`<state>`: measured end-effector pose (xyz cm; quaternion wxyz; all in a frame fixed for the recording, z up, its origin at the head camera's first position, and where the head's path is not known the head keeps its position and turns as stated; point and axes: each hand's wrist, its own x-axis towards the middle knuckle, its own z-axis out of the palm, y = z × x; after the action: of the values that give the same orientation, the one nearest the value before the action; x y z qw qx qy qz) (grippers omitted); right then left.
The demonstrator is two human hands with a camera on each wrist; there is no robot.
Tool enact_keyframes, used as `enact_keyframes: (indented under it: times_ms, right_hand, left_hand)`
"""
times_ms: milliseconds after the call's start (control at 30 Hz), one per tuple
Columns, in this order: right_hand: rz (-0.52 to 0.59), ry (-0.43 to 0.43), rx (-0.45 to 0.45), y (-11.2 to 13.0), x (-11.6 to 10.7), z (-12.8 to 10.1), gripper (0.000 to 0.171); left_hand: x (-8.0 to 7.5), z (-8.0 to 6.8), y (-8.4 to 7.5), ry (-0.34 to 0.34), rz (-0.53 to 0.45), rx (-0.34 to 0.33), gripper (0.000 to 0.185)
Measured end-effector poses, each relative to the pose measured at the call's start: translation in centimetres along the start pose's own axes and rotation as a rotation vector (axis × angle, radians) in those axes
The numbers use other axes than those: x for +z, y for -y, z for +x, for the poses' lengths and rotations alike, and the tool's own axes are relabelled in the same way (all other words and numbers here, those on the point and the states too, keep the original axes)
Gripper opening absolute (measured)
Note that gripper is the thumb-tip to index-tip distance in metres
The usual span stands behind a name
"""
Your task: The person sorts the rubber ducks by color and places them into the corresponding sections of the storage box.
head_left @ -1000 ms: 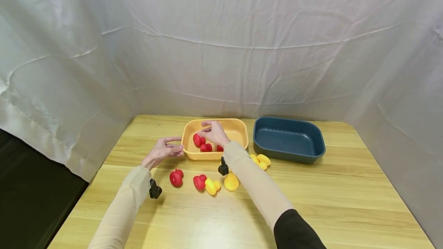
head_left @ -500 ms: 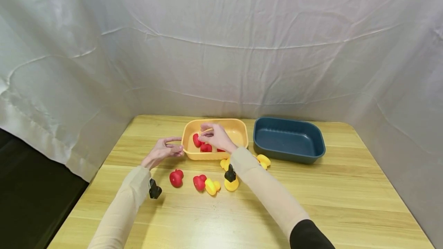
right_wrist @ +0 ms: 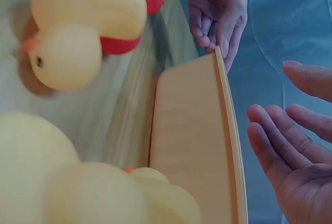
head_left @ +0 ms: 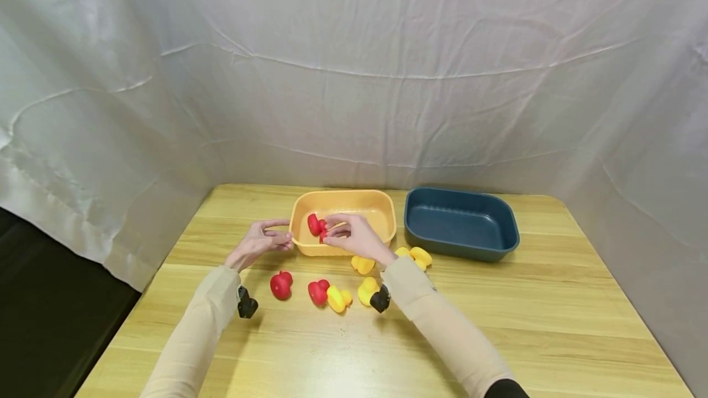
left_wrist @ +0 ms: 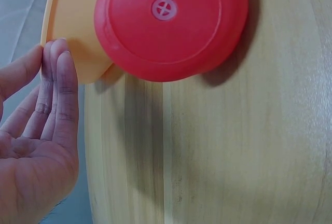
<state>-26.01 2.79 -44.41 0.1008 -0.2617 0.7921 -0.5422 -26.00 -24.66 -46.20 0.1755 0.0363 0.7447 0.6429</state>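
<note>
My left hand (head_left: 260,242) rests with straight fingers (left_wrist: 58,86) against the left end of the orange tub (head_left: 381,201), holding nothing. My right hand (head_left: 350,237) hovers over the tub's front rim, its fingers (right_wrist: 282,149) relaxed and empty. A red duck (head_left: 314,224) lies in the tub just left of those fingertips. Two red ducks (head_left: 281,284) (head_left: 318,292) stand on the table in front of the tub. Yellow ducks (head_left: 337,298) (head_left: 367,290) (head_left: 362,264) lie beside them under my right forearm. The left wrist view shows a red duck's underside (left_wrist: 171,24).
A dark blue tub (head_left: 461,223) stands to the right of the orange one, with nothing visible inside. More yellow ducks (head_left: 420,257) lie in front of it. White cloth walls the table at the back and sides. The wooden tabletop (head_left: 553,312) is bare at the right and front.
My right hand has pulled back from inside the orange tub to its front rim, and its forearm has slid towards me. The left hand has not moved.
</note>
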Motion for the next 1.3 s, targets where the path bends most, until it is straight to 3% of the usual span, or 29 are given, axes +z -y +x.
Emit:
enact_keyframes:
  times_ms: [300,600,933,1300]
  right_hand:
    - [-0.046,0.044,-0.04,-0.1,1.0,-2.8,0.044]
    - [-0.101,0.128,-0.028,-0.8,2.4,-4.4,0.052]
    - [-0.112,0.211,0.019,-1.7,3.4,-5.0,0.057]
    - [-0.128,0.241,0.05,-2.4,4.1,-4.3,0.057]
  left_hand:
    - [0.2,0.1,0.1,-0.022,0.005,-0.019,0.062]
    - [0.1,0.0,0.2,-0.02,0.016,-0.02,0.062]
    - [0.1,0.0,0.3,-0.022,0.014,-0.014,0.062]
    - [0.0,0.1,0.3,-0.017,0.03,-0.007,0.064]
